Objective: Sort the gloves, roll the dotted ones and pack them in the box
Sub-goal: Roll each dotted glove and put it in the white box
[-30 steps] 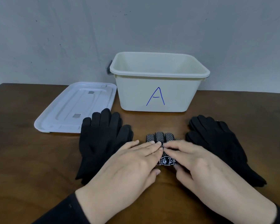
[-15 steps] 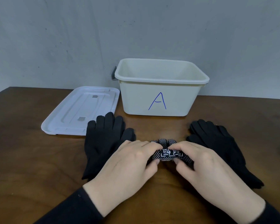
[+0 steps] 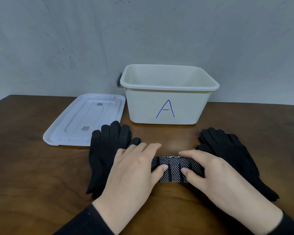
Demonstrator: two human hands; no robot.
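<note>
Brown bench, grey wall behind. In front of box: left hand and right hand, each grip pinching the dotted gloves roll.

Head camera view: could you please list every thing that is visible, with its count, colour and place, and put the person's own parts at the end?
dotted gloves: one roll, black with white dots, on the table in front of the box, between the two hands; how many gloves are in it cannot be told.
plain gloves, left: black, flat on the table, overlapping the near edge of the lid; count unclear.
plain gloves, right: black, flat on the table, right of the roll; count unclear.
box: one, cream, blue letter A on front, open, at the back of the table.
lid: one, white, flat, left of the box.
table: one, dark brown wood.
wall: grey, behind.
left hand: holds the roll's left end.
right hand: holds the roll's right end.
</note>
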